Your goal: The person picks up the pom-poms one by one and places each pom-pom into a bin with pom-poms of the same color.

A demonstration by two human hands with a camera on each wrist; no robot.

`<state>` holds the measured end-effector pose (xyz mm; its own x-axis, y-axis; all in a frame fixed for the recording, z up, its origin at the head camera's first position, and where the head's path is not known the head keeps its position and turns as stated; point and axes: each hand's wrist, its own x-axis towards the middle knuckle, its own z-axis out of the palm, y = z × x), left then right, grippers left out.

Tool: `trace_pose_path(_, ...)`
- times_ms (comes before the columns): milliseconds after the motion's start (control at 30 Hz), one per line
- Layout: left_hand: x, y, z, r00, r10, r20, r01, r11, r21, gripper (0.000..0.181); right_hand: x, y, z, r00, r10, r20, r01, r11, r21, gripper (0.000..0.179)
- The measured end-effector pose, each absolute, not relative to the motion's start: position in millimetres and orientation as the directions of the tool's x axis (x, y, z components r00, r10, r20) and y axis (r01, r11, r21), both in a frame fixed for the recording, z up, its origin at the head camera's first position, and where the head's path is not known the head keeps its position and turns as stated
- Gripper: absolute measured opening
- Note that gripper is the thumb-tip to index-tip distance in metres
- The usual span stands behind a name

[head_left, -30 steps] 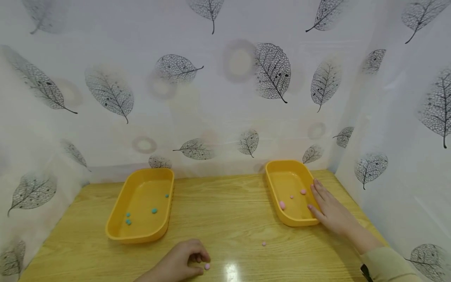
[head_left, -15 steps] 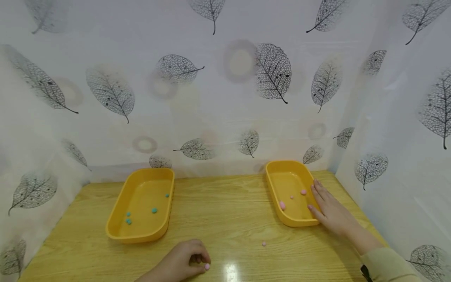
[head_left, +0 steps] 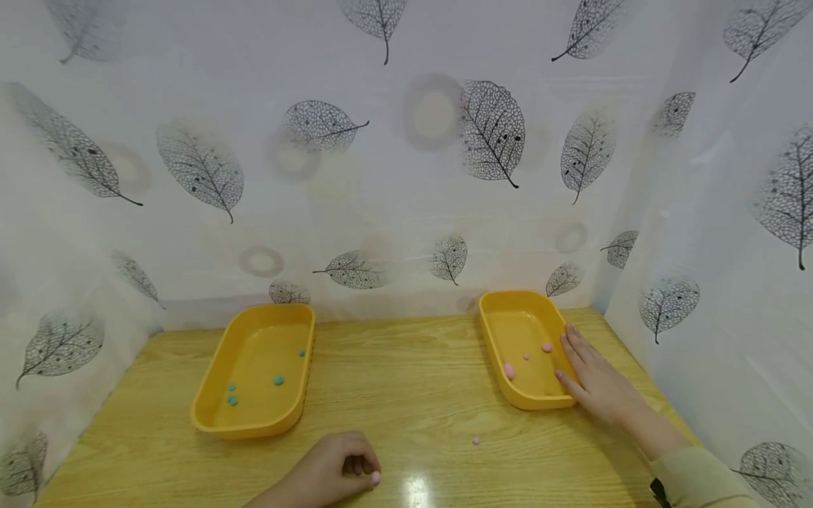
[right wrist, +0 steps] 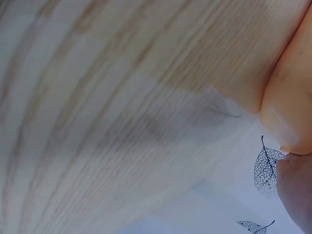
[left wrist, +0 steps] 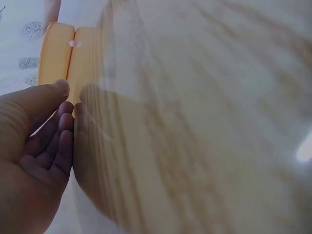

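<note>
My left hand (head_left: 327, 469) is low over the front of the table, its thumb and index finger pinching a small pink ball (head_left: 376, 478). In the left wrist view the same hand (left wrist: 39, 126) hides that ball. My right hand (head_left: 600, 384) rests on the right rim of the right yellow tray (head_left: 533, 403), fingers straight and thumb reaching over the edge. Inside that tray lie a pink ball (head_left: 509, 371) and two others. Another small pink ball (head_left: 476, 440) lies on the table between the hands, also seen in the left wrist view.
A second yellow tray (head_left: 254, 427) stands at the left, with several teal balls, one teal ball (head_left: 278, 380) among them. The wooden table (head_left: 394, 381) runs back to a white leaf-printed curtain (head_left: 394, 183), which also closes off both sides.
The left thumb and index finger have closed on the pink ball, which has risen slightly. The right hand, trays and other balls have stayed put.
</note>
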<state>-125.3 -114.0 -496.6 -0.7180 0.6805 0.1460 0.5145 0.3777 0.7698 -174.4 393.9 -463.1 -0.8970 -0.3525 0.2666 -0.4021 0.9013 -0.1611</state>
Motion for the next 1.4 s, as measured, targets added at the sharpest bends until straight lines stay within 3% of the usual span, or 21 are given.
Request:
trace_pose_path(267,-128.9,-111.6,-494.7,-0.79,0.609,0.078,0.373,0.375,0.849,0.007,-174.4,394.4,-464.3,-0.895,-0.357,0.268,-0.406,0.901,-0.156,0.071)
trace_pose_path(567,-133.2,-101.7,-499.0,-0.809,0.58,0.099,0.357,0.35,0.866,0.0,-174.4,394.8,-464.3,-0.895,-0.356,0.268,-0.405,0.901,-0.155,0.07)
trace_pose_path(1400,-157.5,-45.8,-492.0,-0.834,0.539,0.118,0.303,0.269,0.914,0.011,-175.3,395.8,-465.4,-0.892,-0.36,0.273,-0.408,0.901,-0.144,0.071)
